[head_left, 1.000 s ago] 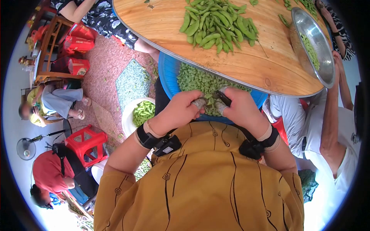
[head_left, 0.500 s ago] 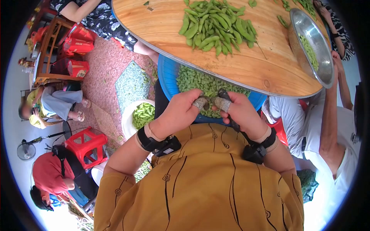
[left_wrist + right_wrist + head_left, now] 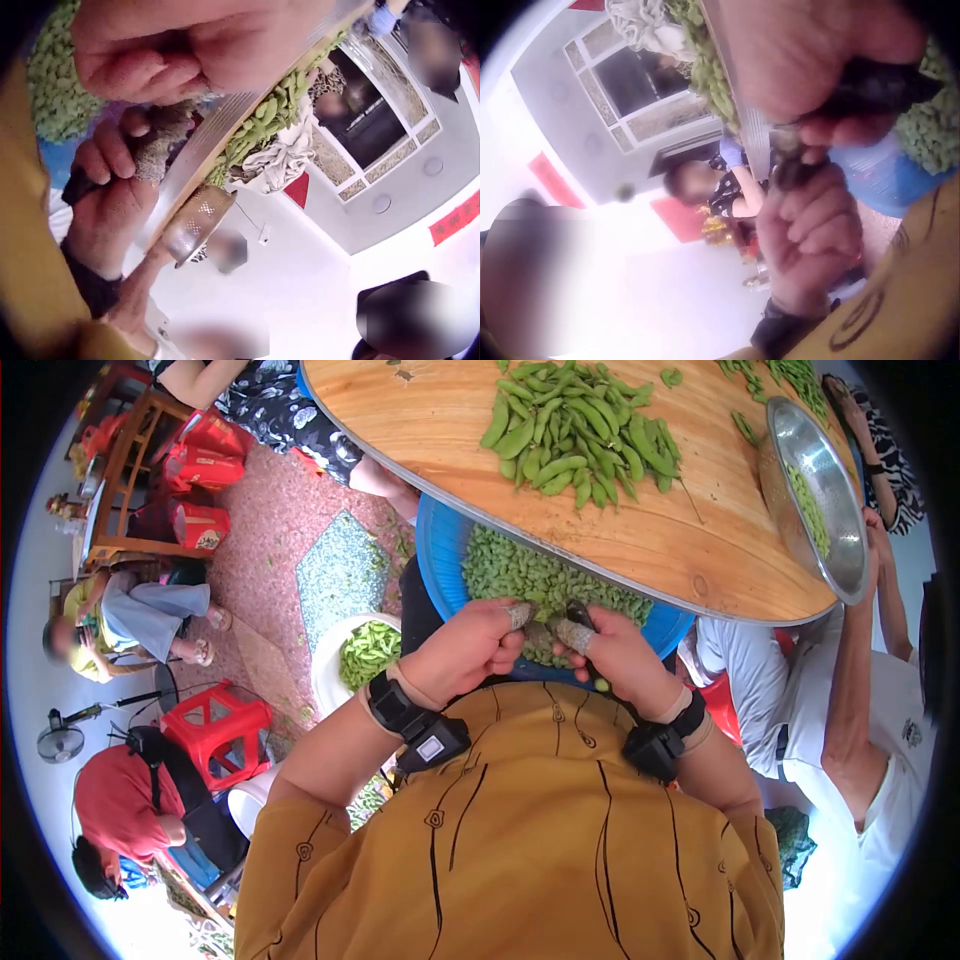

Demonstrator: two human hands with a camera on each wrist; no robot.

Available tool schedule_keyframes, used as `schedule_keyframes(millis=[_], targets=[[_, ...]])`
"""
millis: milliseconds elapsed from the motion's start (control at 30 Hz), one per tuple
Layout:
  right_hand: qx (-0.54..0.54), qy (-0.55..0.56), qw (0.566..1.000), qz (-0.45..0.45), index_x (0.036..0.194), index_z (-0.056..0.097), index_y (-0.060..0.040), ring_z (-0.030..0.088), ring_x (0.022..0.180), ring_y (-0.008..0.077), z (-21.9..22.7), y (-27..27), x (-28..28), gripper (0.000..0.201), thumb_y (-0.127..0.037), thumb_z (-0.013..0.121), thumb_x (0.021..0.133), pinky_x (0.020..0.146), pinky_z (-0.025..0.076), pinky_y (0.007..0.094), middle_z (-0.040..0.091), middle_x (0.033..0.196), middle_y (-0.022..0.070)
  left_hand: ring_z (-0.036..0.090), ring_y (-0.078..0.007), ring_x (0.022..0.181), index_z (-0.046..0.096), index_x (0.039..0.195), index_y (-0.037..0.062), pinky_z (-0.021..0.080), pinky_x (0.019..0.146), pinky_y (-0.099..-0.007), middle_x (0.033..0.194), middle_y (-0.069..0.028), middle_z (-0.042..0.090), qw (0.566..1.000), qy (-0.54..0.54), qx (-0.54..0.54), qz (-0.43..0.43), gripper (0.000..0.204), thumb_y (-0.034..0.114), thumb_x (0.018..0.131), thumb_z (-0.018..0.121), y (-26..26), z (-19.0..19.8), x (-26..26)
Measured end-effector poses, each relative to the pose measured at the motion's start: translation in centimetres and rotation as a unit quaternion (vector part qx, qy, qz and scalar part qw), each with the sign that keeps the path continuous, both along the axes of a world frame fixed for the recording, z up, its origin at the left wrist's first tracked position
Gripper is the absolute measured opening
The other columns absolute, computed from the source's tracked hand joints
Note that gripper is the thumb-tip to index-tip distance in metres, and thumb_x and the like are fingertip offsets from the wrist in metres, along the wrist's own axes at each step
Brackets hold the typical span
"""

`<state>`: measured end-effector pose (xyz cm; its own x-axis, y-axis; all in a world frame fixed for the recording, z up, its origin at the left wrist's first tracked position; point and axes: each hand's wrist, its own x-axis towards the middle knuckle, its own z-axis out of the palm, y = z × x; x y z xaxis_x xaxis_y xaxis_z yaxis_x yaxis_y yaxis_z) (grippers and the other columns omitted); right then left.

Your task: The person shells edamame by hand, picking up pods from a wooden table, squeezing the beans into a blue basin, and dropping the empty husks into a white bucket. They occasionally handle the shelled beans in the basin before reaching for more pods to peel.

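The left hand (image 3: 468,645) is working close to the right hand (image 3: 630,660), both of them hovering over the near side of a blue basin (image 3: 437,565). The left fingers are curling inward, and the left thumb, in a grey wrap (image 3: 520,616), is pointing toward the other thumb. The right fingers are closing around a black object (image 3: 577,612), while the right thumb is wearing a similar grey cover (image 3: 573,636). The 2 thumb tips are almost meeting, and the hands are probably pinching a pod between them, though the spot is too small and blurred to be sure. A bit of green (image 3: 602,685) is showing at the right hand's curled fingers.

Shelled beans (image 3: 550,575) are filling much of the basin, directly below and beyond the hands. The wooden table (image 3: 430,440) is overhanging the basin's far side. A heap of green pods (image 3: 590,440) is lying on the table, and a metal strainer (image 3: 848,460) is standing tilted near its right edge, holding more green pieces (image 3: 808,510). Another person's arm (image 3: 850,690) is reaching up to the strainer. To the left of the basin, a white bucket (image 3: 323,675) is holding more pods (image 3: 368,655). 2 straps (image 3: 393,705) are circling the wrists, 1 on each.
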<state>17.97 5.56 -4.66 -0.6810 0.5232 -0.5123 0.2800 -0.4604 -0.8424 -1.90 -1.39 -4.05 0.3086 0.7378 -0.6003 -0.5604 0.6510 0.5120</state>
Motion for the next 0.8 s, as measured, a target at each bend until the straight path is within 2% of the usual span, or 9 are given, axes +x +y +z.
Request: schedule_keyframes(millis=[167, 400, 500, 567, 600, 633, 667, 767, 800], targets=[[-0.229, -0.042, 0.964, -0.129, 0.101, 0.055, -0.0011, 0.052, 0.065, 0.0108, -1.7, -0.9, 1.3, 0.018, -0.017, 0.052, 0.093, 0.059, 0.052, 0.0291, 0.058, 0.084, 0.0041, 0.032, -0.0075, 0.051, 0.052, 0.098, 0.0051, 0.026, 0.046, -0.0232, 0.063, 0.0027, 0.039, 0.991, 0.131, 0.014, 0.018, 0.011, 0.012, 0.096, 0.043, -0.3, -0.9, -0.2], [-0.271, 0.064, 0.925, -0.257, 0.104, 0.054, -0.0011, 0.056, 0.074, 0.0137, -0.7, -0.6, 0.9, 0.017, -0.014, 0.048, 0.095, 0.079, 0.057, 0.0393, 0.059, 0.086, 0.0060, 0.040, -0.0096, 0.053, 0.056, 0.097, 0.0019, 0.032, 0.048, -0.0232, 0.067, 0.0006, 0.046, 0.935, 0.339, 0.085, 0.051, 0.018, 0.018, 0.094, 0.048, -4.1, -1.3, -5.3], [-0.135, 0.006, 0.952, -0.273, 0.105, 0.052, -0.0003, 0.060, 0.072, 0.0170, -0.6, -0.2, 1.1, 0.018, -0.015, 0.046, 0.096, 0.074, 0.057, 0.0392, 0.059, 0.085, 0.0054, 0.045, -0.0138, 0.051, 0.059, 0.088, 0.0023, 0.036, 0.048, -0.0271, 0.063, -0.0023, 0.053, 0.901, 0.424, 0.011, 0.089, 0.020, 0.018, 0.092, 0.047, -7.5, -2.9, -8.8], [0.144, -0.106, 0.979, -0.102, 0.107, 0.051, 0.0023, 0.061, 0.070, 0.0234, -1.4, 0.7, 2.7, 0.024, -0.017, 0.050, 0.093, 0.070, 0.054, 0.0383, 0.062, 0.082, 0.0113, 0.059, -0.0284, 0.059, 0.065, 0.086, 0.0009, 0.046, 0.056, -0.0373, 0.069, -0.0132, 0.064, 0.682, 0.722, 0.028, -0.117, 0.035, 0.032, 0.092, 0.051, -10.2, -6.5, -12.2], [0.144, -0.108, 0.978, -0.102, 0.107, 0.051, 0.0023, 0.061, 0.070, 0.0234, -2.1, 1.1, 3.7, 0.024, -0.017, 0.050, 0.093, 0.070, 0.054, 0.0383, 0.062, 0.082, 0.0113, 0.062, -0.0335, 0.068, 0.067, 0.085, 0.0018, 0.048, 0.062, -0.0411, 0.074, -0.0167, 0.065, 0.611, 0.758, -0.036, -0.226, 0.042, 0.040, 0.091, 0.052, -11.3, -7.3, -12.6], [0.260, -0.163, 0.951, -0.035, 0.107, 0.051, 0.0029, 0.060, 0.069, 0.0270, -2.9, 1.6, 4.8, 0.026, -0.017, 0.054, 0.090, 0.069, 0.052, 0.0389, 0.061, 0.081, 0.0155, 0.064, -0.0385, 0.077, 0.070, 0.083, 0.0026, 0.050, 0.069, -0.0450, 0.079, -0.0202, 0.066, 0.527, 0.777, -0.097, -0.329, 0.049, 0.048, 0.089, 0.052, -12.1, -7.5, -12.5], [0.369, -0.215, 0.904, 0.031, 0.106, 0.051, 0.0035, 0.060, 0.069, 0.0307, -3.3, 1.8, 5.5, 0.028, -0.017, 0.057, 0.087, 0.067, 0.050, 0.0395, 0.061, 0.079, 0.0198, 0.065, -0.0378, 0.082, 0.072, 0.084, 0.0062, 0.052, 0.073, -0.0441, 0.081, -0.0208, 0.067, 0.507, 0.765, -0.141, -0.372, 0.057, 0.058, 0.087, 0.050, -12.8, -7.5, -12.3], [0.428, -0.219, 0.876, 0.045, 0.099, 0.054, 0.0027, 0.058, 0.072, 0.0381, -1.8, 1.3, 6.1, 0.027, -0.016, 0.061, 0.082, 0.065, 0.047, 0.0398, 0.058, 0.077, 0.0248, 0.064, -0.0379, 0.082, 0.070, 0.087, 0.0045, 0.051, 0.073, -0.0439, 0.084, -0.0211, 0.066, 0.537, 0.745, -0.124, -0.376, 0.041, 0.044, 0.085, 0.060, -12.6, -8.1, -12.0], [0.435, -0.218, 0.872, 0.045, 0.099, 0.054, 0.0027, 0.058, 0.072, 0.0381, -0.7, 1.2, 5.9, 0.027, -0.016, 0.061, 0.082, 0.065, 0.047, 0.0398, 0.058, 0.077, 0.0248, 0.063, -0.0380, 0.082, 0.068, 0.093, 0.0033, 0.050, 0.073, -0.0441, 0.086, -0.0213, 0.064, 0.574, 0.773, -0.011, -0.271, 0.033, 0.034, 0.082, 0.064, -12.6, -8.2, -11.9]])
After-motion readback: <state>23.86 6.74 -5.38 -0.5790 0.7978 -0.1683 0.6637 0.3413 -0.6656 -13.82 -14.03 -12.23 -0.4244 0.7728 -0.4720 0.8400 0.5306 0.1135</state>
